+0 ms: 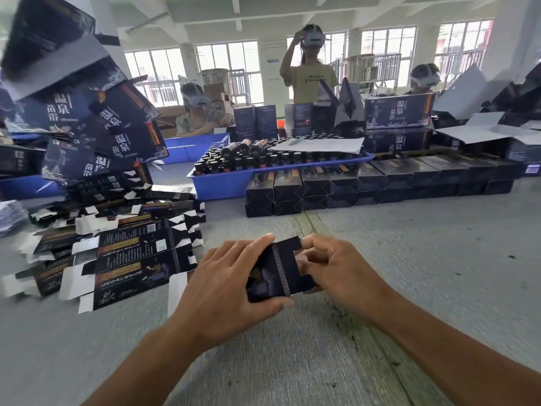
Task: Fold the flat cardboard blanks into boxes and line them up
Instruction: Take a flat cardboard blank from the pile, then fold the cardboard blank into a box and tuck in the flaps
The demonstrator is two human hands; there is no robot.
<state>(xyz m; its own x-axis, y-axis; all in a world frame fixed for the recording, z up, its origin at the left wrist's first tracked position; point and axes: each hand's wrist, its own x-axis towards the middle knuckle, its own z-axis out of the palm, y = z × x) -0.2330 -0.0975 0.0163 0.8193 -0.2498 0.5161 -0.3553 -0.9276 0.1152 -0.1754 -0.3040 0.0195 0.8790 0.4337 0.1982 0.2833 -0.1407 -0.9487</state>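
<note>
Across the whole lower frame runs the grey tabletop (pixel 409 259), which carries everything else. At left of centre lies a loose heap of flat blanks (pixel 123 253), printed faces up, white flaps showing. Right of centre, finished boxes (pixel 366 183) stand in a double-stacked row, end faces toward the viewer; the row touches a blue tray (pixel 222 186) of dark bottles behind it. Larger printed cartons are piled at upper left, and three people sit or stand beyond the tray.

At centre, just above the tabletop, the box (pixel 272 273) now being formed is held between both hands. The left hand (pixel 231 291) grips its body, thumb underneath and fingers curled over the top face. The right hand (pixel 330 268) has its fingers bent at the open end, pinching or pressing a flap there; whether the flap is partly tucked cannot be told. One dark flap projects upward between the hands.

Judged step: closing the end. To do it well, the left hand should keep the tube square, not crushed, while the side flaps fold in first and the tuck flap follows along its crease. The box would then join the near end of the row, flush with its neighbours.
</note>
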